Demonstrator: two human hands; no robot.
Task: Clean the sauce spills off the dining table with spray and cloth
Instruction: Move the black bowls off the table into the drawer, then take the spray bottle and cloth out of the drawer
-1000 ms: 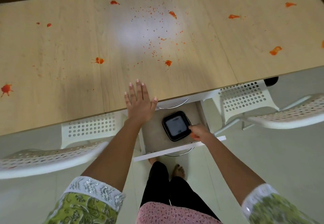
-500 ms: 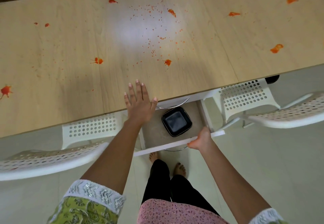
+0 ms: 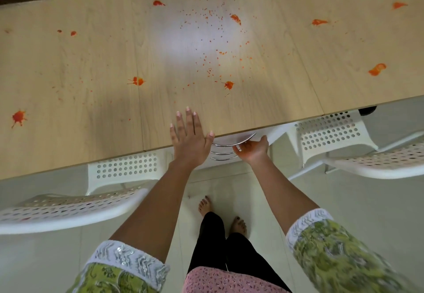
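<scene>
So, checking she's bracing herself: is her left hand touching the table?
Touching. The head view shows the left hand lying flat, fingers straight, on the table at its near edge.
</scene>
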